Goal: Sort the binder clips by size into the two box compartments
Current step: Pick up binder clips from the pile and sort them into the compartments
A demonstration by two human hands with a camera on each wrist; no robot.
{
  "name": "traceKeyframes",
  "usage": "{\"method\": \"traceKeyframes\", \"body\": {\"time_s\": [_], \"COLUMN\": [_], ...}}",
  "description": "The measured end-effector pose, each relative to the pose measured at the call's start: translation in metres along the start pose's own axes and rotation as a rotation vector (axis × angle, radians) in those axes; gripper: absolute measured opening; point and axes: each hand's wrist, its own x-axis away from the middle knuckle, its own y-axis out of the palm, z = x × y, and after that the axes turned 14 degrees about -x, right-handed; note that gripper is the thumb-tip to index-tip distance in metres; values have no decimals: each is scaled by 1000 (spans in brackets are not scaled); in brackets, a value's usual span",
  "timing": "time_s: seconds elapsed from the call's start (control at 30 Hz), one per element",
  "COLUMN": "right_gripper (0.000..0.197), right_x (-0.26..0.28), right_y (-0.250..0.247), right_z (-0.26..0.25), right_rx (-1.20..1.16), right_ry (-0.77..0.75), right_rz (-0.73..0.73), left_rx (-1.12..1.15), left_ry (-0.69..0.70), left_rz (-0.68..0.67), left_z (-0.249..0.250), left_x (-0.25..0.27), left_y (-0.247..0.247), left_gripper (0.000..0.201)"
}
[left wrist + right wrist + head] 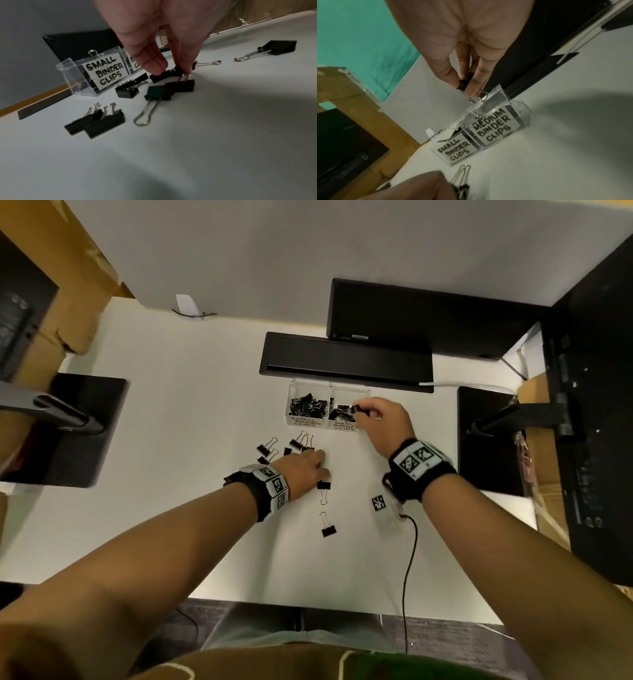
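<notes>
The right hand (380, 419) pinches a binder clip (464, 84) over the box's medium compartment (502, 108), near the table's (171, 508) far edge. The left hand (301, 472) pinches a small clip (165, 75) among loose clips on the table.

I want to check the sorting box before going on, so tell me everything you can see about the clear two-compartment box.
The clear box looks like transparent plastic, standing upright on the white desk before a black tray. A clear wall splits it in two. The left part bears a handwritten label, SMALL BINDER CLIPS; the right, MEDIUM BINDER CLIPS. Both hold black clips. The right hand holds a binder clip over the medium side.
</notes>
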Motion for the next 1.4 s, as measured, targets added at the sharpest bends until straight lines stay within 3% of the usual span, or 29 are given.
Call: {"method": "traceKeyframes", "body": {"time_s": [0.27,0.47,0.6,0.73,0.87,1.0,1.13,1.4], "right_gripper": [23,26,24,22,22,19,26,11], "right_x": [-44,-51,-43,-25,10,47,69,70], "right_y": [22,32,27,18,18,32,45,33], "right_z": [-1,4,10,16,27,45,57,67], "right_rx": [414,592,479,329,300,291,322,409], "right_ry": [-13,-38,-65,-106,-76,-32,40,47], "right_rz": [-240,-258,-146,-59,-148,-386,-541,-380], "left_rx": [59,32,46,210,491,616,481,166], "left_ry": [-48,-39,-65,-109,-299,-357,-353,-370], "left_rz": [35,12,69,304,450,501,479,414], "left_z": [1,0,2,0,-11,-28,-32,-23], "left_x": [1,2,2,3,-5,-26,-49,-66], "left_y": [5,4,4,-2,-30,-56,-67,-58], "left_gripper": [34,34,32,30,21,18,21,29]}}
